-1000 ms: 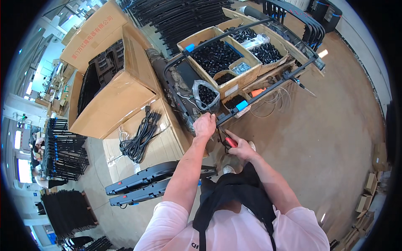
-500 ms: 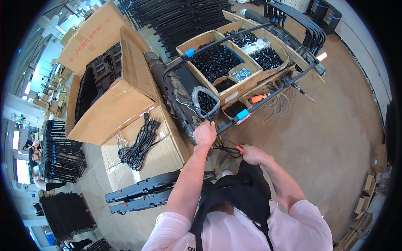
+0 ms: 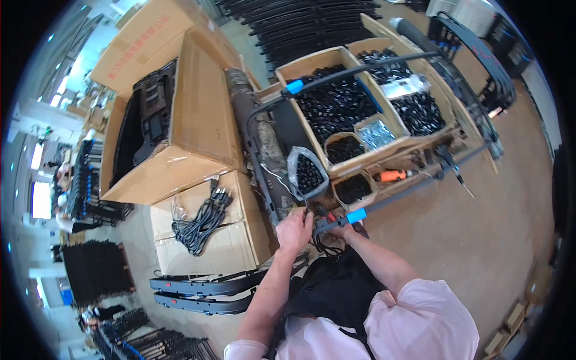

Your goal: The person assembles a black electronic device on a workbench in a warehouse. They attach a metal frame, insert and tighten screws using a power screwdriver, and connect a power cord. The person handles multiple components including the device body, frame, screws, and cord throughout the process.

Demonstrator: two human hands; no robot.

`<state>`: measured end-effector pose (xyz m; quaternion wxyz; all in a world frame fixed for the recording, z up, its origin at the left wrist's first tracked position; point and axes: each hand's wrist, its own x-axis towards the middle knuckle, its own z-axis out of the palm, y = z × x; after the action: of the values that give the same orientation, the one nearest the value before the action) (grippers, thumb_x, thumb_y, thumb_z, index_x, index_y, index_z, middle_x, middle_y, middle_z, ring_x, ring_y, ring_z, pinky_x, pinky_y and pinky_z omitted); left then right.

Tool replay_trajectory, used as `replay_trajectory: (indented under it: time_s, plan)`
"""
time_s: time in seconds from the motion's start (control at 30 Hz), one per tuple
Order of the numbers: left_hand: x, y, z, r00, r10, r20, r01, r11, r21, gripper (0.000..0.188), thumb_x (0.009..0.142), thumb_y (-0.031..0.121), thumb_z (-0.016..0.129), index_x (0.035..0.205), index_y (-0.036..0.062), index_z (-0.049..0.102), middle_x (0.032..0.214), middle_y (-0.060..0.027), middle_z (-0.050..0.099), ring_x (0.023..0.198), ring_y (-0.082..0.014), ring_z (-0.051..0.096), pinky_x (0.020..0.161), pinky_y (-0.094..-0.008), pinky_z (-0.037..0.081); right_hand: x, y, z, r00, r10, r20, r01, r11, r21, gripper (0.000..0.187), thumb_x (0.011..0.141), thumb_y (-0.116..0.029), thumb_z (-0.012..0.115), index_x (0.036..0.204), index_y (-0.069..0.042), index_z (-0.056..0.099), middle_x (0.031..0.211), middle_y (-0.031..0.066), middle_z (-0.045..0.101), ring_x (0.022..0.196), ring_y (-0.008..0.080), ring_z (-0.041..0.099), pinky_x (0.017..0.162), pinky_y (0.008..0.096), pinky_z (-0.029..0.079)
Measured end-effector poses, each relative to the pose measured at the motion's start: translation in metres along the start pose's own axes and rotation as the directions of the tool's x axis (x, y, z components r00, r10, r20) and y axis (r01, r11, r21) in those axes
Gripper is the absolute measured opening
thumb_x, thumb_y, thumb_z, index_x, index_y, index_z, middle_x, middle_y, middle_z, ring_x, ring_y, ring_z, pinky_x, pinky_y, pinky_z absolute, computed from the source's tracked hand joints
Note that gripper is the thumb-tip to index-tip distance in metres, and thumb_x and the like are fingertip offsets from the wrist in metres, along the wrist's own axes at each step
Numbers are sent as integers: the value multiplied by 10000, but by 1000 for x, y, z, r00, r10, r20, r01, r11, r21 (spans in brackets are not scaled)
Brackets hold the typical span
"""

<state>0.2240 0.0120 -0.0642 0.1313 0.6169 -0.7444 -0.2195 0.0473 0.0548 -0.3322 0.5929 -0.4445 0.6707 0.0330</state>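
A dark metal tube frame (image 3: 414, 187) with blue tape lies in front of me across the parts boxes. At its near corner my left hand (image 3: 294, 230) is closed, its fingertips by a thin cable that rises past the clear bag. My right hand (image 3: 346, 232) is closed just under the near tube, beside a blue tape wrap (image 3: 356, 216); the tube partly hides its fingers. Between the hands, a small red piece (image 3: 329, 216) shows at the tube, its kind unclear. Black cables (image 3: 324, 245) hang below the corner.
Beyond the near tube stand a wooden box (image 3: 329, 169) of black parts, a clear bag (image 3: 292, 168) of black pieces and an orange-handled tool (image 3: 393, 175). Coiled black power cords (image 3: 201, 225) lie on a carton (image 3: 243, 246) at left. Long black parts (image 3: 204, 287) lie below it.
My right hand has moved left and up to the tube, bringing the red piece to the frame's corner near my left hand. The whole view has shifted slightly.
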Motion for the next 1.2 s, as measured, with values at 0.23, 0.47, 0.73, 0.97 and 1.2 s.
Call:
replay_trajectory:
  time_s: [0.23,0.47,0.73,0.97,1.2]
  plan:
    - [8,14,-33,994,-85,74,96,984,-150,310,1025,327,660,1158,54,717,1090,-186,718,1036,-388,715,861,-471,577,6,-24,-24,991,-111,75,116,991,-68,506,876,-348,815,1270,-62,677,1131,131,742,1027,286,713,848,419,563]
    - [77,19,-224,829,-39,-558,79,996,47,193,961,67,723,1151,43,742,1011,-158,730,955,-354,713,855,-445,570,-26,9,-66,974,-189,124,183,981,57,384,902,-304,797,1215,-99,707,1048,77,739,938,235,706,753,408,562]
    - [185,-142,-433,677,-200,-708,615,682,396,257,997,270,645,1111,55,728,1116,-158,758,1140,-356,701,985,-493,543,-128,93,-137,986,-163,46,153,973,174,349,919,-248,786,1214,-69,734,1085,88,770,992,199,724,843,376,571]
    - [228,-157,-445,609,-687,-396,790,574,217,320,899,90,696,1198,35,792,1316,-206,741,1257,-371,704,1047,-458,570,-255,44,-226,912,-344,-223,353,936,1,557,989,-302,748,1427,24,634,1360,219,717,1276,325,678,1082,411,514]
    - [205,-153,-466,441,-430,-788,601,793,-97,348,1075,310,560,1167,-24,584,1136,-347,726,1125,-499,703,967,-566,552,-320,-77,-255,883,-455,-119,355,811,-465,498,1022,-342,702,1374,11,681,1201,173,786,1115,318,748,942,426,574]
